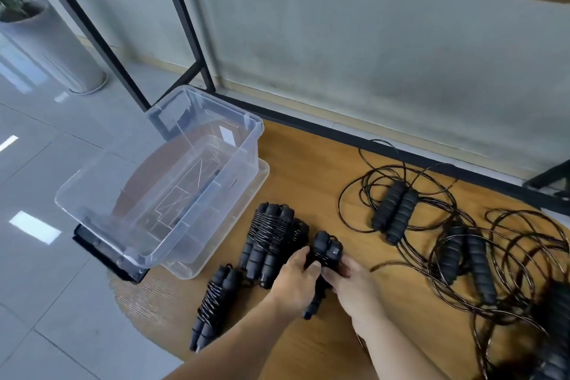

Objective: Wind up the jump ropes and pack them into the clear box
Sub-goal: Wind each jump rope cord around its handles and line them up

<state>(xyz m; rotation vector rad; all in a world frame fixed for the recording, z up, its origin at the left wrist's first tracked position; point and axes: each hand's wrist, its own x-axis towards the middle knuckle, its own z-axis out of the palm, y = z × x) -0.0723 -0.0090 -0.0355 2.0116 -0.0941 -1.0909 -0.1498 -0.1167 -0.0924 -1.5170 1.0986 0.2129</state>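
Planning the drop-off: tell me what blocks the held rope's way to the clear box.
Nothing visible blocks it. Both hands grip the jump rope; wound bundles lie on the table between it and the open, lidless clear box, low enough to lift over.

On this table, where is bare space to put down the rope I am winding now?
Bare wood lies between the clear box and the loose ropes, toward the black frame. The box floor is also free. Crowded: wound bundles beside the left hand, and tangled cords beyond the right hand.
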